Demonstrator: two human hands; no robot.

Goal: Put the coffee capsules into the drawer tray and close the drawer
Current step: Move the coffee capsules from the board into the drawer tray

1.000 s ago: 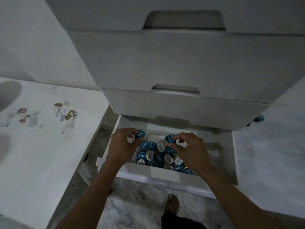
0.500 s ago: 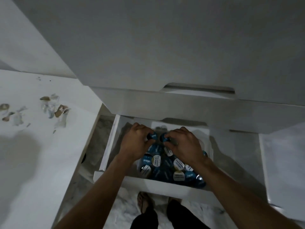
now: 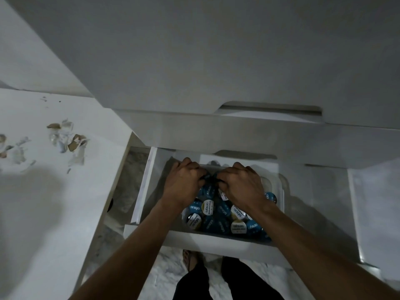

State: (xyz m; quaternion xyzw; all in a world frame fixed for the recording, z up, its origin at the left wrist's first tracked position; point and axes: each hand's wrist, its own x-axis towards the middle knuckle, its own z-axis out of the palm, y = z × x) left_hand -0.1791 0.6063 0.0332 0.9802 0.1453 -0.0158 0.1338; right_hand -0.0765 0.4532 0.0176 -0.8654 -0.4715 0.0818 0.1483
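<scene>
We are mid-loading: left hand [image 3: 184, 187] and right hand [image 3: 242, 187] each pinch a capsule over the capsules [image 3: 218, 215] heaped in the tray [image 3: 281, 191], drawer [image 3: 142, 187] open at 6 o'clock. Next, we judge, seat both.

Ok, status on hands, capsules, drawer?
Left hand and right hand pinching capsules over the capsule pile. Drawer open. Nothing blocking.

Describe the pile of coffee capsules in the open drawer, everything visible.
The coffee capsules are small round pods with blue bodies and pale or blue printed lids. They lie heaped at mixed angles in a clear tray inside the open white drawer, filling its near half. The left hand and right hand rest on the heap's far edge, fingers curled over dark capsules.
</scene>
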